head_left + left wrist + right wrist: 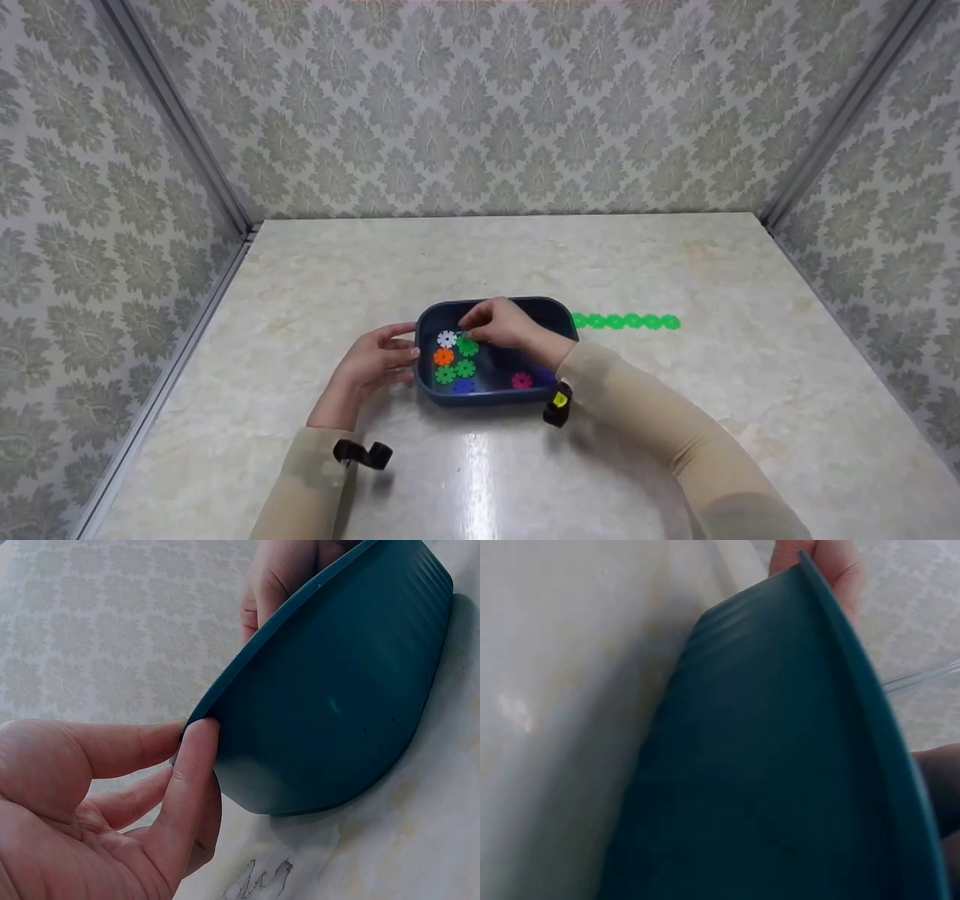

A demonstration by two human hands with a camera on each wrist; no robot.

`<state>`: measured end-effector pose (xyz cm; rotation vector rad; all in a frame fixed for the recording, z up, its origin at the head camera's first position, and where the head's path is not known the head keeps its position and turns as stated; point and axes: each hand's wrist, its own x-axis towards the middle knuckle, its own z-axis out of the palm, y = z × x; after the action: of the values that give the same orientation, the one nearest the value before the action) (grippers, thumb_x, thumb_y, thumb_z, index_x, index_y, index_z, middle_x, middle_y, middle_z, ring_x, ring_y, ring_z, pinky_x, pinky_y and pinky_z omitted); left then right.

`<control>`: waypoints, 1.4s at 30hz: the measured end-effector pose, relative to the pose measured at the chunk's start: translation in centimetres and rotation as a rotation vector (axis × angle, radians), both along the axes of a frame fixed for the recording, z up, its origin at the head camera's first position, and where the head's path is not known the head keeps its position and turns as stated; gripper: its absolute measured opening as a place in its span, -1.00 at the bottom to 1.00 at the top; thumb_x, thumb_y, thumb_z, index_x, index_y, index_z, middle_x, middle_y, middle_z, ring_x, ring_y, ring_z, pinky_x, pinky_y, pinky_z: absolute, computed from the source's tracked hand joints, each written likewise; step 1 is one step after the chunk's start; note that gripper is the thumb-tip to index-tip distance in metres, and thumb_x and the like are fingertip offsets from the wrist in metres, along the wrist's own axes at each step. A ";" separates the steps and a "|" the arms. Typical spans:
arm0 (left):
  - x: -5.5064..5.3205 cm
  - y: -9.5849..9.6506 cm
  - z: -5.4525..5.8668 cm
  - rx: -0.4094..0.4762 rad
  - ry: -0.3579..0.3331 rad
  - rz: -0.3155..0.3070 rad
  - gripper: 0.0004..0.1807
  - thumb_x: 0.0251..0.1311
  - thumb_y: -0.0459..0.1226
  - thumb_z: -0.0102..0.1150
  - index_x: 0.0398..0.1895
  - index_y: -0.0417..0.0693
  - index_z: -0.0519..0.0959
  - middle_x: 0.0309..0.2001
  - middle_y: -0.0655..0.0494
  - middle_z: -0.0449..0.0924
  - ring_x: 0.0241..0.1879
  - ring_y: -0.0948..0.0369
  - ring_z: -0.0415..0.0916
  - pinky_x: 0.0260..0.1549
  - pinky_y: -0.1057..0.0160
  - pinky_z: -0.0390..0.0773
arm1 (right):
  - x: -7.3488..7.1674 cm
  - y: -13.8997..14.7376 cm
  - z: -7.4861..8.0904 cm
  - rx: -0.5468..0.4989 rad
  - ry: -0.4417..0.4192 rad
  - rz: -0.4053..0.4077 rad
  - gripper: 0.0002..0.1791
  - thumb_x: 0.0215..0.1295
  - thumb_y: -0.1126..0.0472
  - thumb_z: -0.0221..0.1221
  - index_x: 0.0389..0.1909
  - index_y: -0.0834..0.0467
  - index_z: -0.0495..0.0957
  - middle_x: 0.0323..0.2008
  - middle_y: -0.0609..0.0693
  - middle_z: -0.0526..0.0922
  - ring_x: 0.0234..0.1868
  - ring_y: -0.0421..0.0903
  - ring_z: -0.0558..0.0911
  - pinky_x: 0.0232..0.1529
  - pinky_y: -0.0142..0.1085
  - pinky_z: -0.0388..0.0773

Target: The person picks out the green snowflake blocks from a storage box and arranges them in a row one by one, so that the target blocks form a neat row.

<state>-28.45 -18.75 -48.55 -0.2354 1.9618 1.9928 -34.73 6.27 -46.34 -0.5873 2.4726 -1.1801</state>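
Note:
A dark blue plastic tub (480, 399) stands on the table. My left hand (375, 361) pinches its left rim between thumb and fingers; the left wrist view shows this hand (142, 787) at the edge of the tub (322, 705). My right hand (504, 324) reaches inside, thumb and fingertips together on a green snowflake disc (468, 346), partly hidden by the fingers. Around it lie a white disc (447, 339), an orange disc (444, 357) and more green discs (465, 368). In the right wrist view the tub wall (765, 735) hides most of the right hand.
A straight chain of joined green discs (634, 322) lies on the table to the right of the tub, its left end hidden by the rim. A pink disc (521, 381) and blue discs (464, 385) lie at the tub's near side. Patterned walls (487, 112) border the table.

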 end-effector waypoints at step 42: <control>-0.1 0.0 0.1 -0.017 0.003 -0.002 -0.33 0.31 -0.44 0.30 0.48 -0.09 0.38 -0.05 -0.01 0.57 -0.26 0.23 0.62 -0.31 0.23 0.75 | 0.0 0.7 -0.4 0.222 0.106 0.111 -0.85 0.14 0.39 0.42 -0.25 0.21 0.80 -0.26 0.10 0.82 -0.35 -0.26 0.61 -0.27 -0.46 0.57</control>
<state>-28.51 -18.76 -48.44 -0.2340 1.9813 1.9766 -34.74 7.01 -46.72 -0.7294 2.5759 -0.8390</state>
